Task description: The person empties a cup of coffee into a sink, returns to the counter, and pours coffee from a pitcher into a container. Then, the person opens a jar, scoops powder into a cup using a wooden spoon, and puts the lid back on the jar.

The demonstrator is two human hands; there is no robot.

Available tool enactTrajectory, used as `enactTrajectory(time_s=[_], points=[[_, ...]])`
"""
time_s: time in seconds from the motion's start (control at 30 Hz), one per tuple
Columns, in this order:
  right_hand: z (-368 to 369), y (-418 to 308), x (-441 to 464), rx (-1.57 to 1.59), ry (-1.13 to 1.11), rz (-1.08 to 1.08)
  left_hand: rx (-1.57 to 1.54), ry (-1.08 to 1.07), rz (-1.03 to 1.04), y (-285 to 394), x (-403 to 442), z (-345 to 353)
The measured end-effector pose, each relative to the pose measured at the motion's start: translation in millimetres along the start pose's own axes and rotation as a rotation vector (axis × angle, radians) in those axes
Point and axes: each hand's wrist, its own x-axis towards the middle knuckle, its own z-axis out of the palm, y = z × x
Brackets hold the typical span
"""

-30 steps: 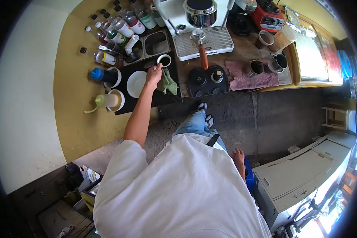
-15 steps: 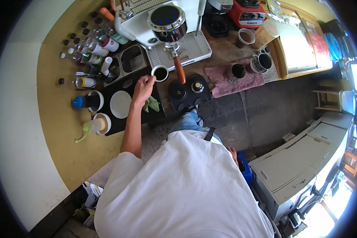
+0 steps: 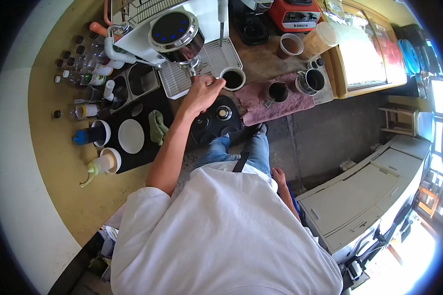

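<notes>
A white cup (image 3: pixel 233 79) of dark liquid is in the grip of my left hand (image 3: pixel 202 95), fingers pinched on its left side. It is in front of the drip tray's right corner, at the left end of a pink towel (image 3: pixel 266 101). Behind the hand, the handle of the portafilter under the round machine head (image 3: pixel 174 33) is mostly hidden. Below the hand lies a black tamping mat (image 3: pixel 216 123) with round tools in it. My right hand (image 3: pixel 278 177) hangs low by my hip, its fingers loosely curved and apart, with nothing seen in it.
A dark-filled pitcher (image 3: pixel 278 92) and a metal pitcher (image 3: pixel 311 81) stand to the right, near a wooden glass-front case (image 3: pixel 364 59). Left are a white plate (image 3: pixel 131 136), a green cloth (image 3: pixel 157 128), squeeze bottles in bowls and several bottles. A red blender base (image 3: pixel 295 19) is at the back.
My left hand has carried the cup rightward, from left of the portafilter handle across to the pink towel's end. The view has shifted, and my right hand shows more fully.
</notes>
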Motion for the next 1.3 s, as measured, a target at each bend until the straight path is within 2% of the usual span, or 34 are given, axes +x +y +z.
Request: enactTrajectory(time_s=[0.1,0.2,0.3,0.33,0.43,0.47,0.57,0.67,0.77,0.97,1.3], points=[[-19,-4,26,-0.122,-0.031,-0.007,0.095,0.021,-0.024,22,20,26],[-52,-22,42,-0.194,-0.085,-0.086,-0.041,0.013,-0.035,4,56,68],[-82,-42,62,-0.096,-0.105,-0.117,-0.064,0.023,-0.098,16,74,100],[-91,-53,66,-0.098,-0.096,-0.076,-0.172,0.162,0.003,17,78,118],[-125,-79,85,-0.110,-0.065,0.044,-0.206,0.154,-0.184,28,97,141],[-133,-87,94,-0.114,-0.066,0.127,-0.198,0.186,-0.213,31,103,148],[-161,-117,106,-0.214,-0.089,0.158,-0.310,0.256,-0.218,21,124,169],[-179,-117,133,-0.185,-0.110,0.168,-0.290,0.297,-0.329,19,139,178],[-185,-119,151,-0.151,-0.135,0.172,-0.302,0.349,-0.321,12,152,186],[-183,-126,162,-0.176,-0.221,0.199,-0.397,0.299,-0.465,14,167,187],[-185,-154,176,-0.290,-0.299,0.227,-0.389,0.304,-0.436,15,164,189]])
